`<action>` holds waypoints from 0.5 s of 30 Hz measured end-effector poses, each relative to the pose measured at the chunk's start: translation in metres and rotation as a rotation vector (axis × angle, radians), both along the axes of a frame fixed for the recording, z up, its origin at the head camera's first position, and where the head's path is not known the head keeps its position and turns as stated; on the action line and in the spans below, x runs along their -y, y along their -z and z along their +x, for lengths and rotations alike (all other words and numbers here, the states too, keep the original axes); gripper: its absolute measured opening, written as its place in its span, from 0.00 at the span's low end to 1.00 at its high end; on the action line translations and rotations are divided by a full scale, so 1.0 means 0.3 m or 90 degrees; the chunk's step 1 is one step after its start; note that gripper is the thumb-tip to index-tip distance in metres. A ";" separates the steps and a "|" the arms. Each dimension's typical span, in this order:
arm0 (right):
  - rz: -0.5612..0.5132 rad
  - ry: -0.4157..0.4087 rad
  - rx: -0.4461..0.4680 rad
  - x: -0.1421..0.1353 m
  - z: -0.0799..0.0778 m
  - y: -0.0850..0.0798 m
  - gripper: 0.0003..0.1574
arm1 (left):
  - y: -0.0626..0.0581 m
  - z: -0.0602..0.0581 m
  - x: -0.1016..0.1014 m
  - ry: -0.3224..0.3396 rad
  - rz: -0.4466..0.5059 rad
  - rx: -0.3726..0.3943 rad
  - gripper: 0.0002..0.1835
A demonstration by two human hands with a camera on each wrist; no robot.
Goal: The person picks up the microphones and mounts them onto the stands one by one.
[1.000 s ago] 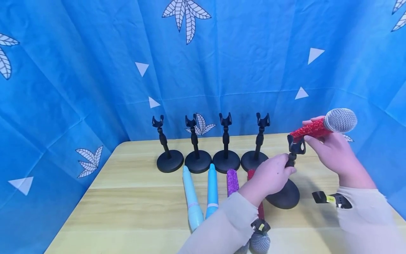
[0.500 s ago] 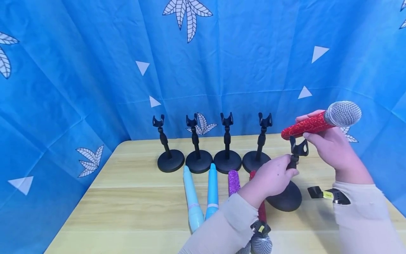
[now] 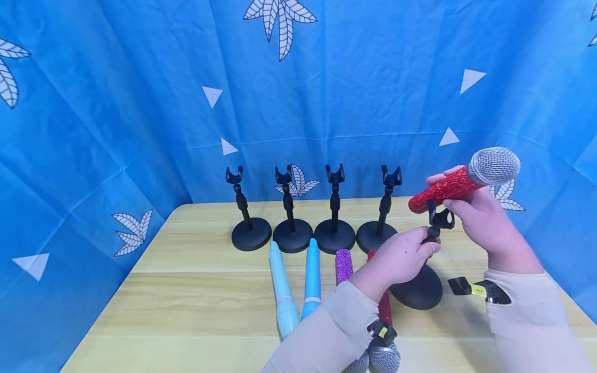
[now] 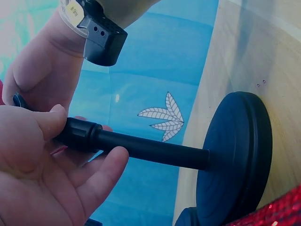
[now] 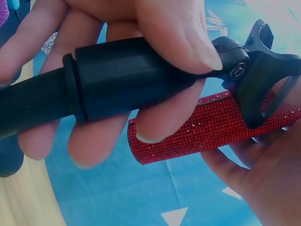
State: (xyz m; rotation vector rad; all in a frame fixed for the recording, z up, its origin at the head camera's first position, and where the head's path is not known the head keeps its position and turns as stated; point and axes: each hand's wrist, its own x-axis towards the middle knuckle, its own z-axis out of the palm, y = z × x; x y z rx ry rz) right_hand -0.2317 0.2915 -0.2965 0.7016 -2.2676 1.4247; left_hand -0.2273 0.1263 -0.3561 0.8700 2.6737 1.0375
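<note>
My left hand (image 3: 396,259) pinches the neck of a black desktop microphone stand (image 3: 417,290) between thumb and fingers, just below its U-shaped clip (image 3: 441,218). In the left wrist view, the stand's post (image 4: 155,149) runs from those fingers to the round base (image 4: 233,160). My right hand (image 3: 480,223) grips a red glittery microphone (image 3: 448,189) by its handle, silver mesh head up to the right. The handle lies right behind the clip in the head view. In the right wrist view, the clip's prongs (image 5: 254,103) overlap the red handle (image 5: 188,127).
Several black stands (image 3: 334,235) with unfilled clips form a row along the table's back. Microphones lie in front: mint (image 3: 282,290), blue (image 3: 312,280), purple (image 3: 344,265) and another red one (image 3: 384,311), partly under my left arm. A blue curtain (image 3: 280,114) hangs behind.
My right hand has shifted the red microphone left, so its tail end now reaches past the clip. My left hand keeps its hold on the stand, nearly unmoved.
</note>
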 end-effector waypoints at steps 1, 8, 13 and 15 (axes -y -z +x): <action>0.001 -0.007 0.001 -0.002 0.001 0.001 0.26 | 0.000 0.000 0.000 0.002 0.000 0.004 0.13; 0.023 -0.044 -0.017 -0.015 -0.001 0.012 0.25 | 0.002 -0.002 -0.005 0.001 -0.002 0.024 0.13; -0.009 -0.114 -0.061 -0.018 0.000 0.011 0.27 | 0.000 -0.002 -0.004 0.001 -0.002 0.024 0.12; -0.032 -0.137 -0.067 -0.010 0.010 0.001 0.28 | -0.003 -0.002 -0.004 0.005 -0.003 0.020 0.12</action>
